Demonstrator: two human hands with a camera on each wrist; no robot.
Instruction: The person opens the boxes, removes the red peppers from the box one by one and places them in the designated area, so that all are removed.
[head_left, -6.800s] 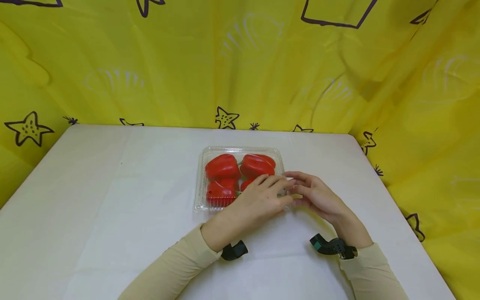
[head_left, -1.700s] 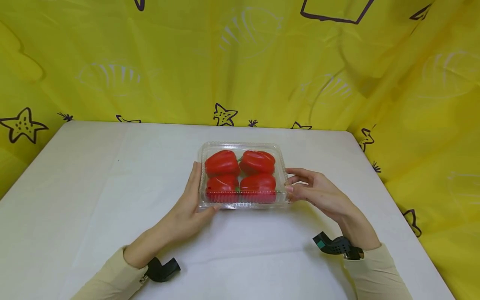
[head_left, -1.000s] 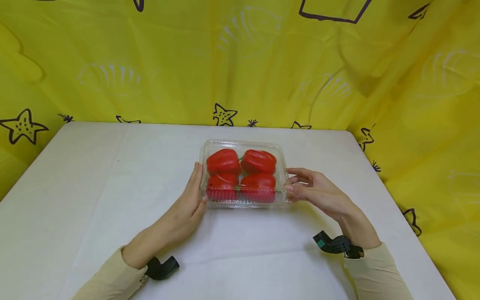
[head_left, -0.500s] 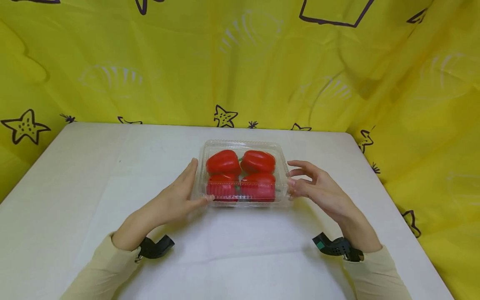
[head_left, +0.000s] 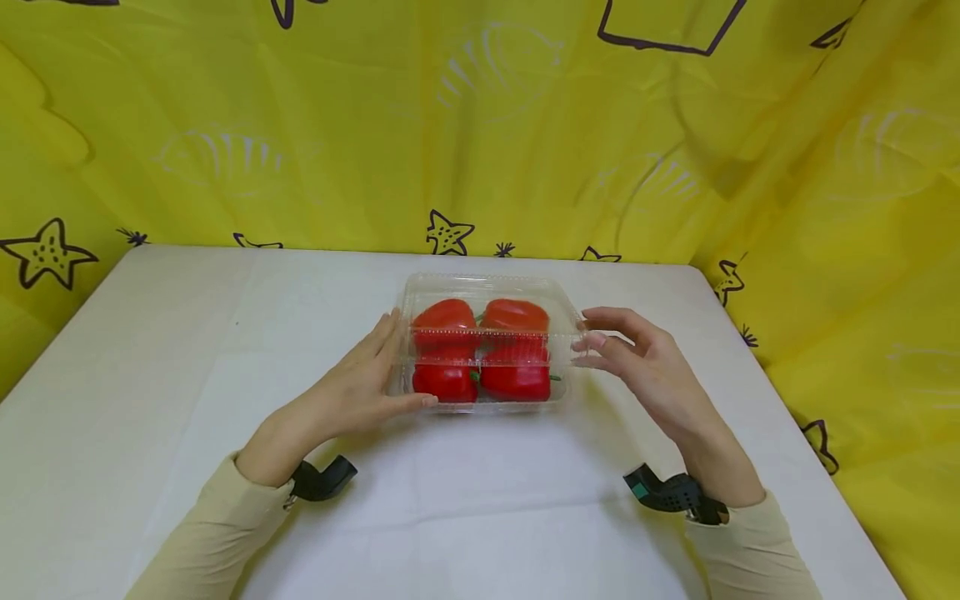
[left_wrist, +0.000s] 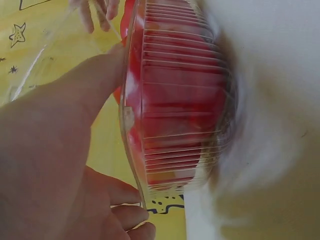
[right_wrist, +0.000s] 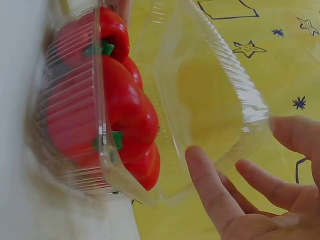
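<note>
Plastic lid [right_wrist: 212, 100]: R hand [head_left: 651, 367] pinching, L hand [head_left: 356, 388] thumb out.

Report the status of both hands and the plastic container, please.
Left hand against container base; right hand holding lid, partly raised. Four red peppers inside. No obstruction seen.

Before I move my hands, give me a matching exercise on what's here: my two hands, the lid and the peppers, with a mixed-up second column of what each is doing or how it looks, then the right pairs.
Column one
1. Lid
2. Left hand
3. Peppers
4. Right hand

Column two
A. Touching the rim of the clear tray
B. Holding the edge of the thing that is partly raised
C. Red, sitting inside the container
D. See-through and tilted partly open

Right pairs: 1-D, 2-A, 3-C, 4-B.
</note>
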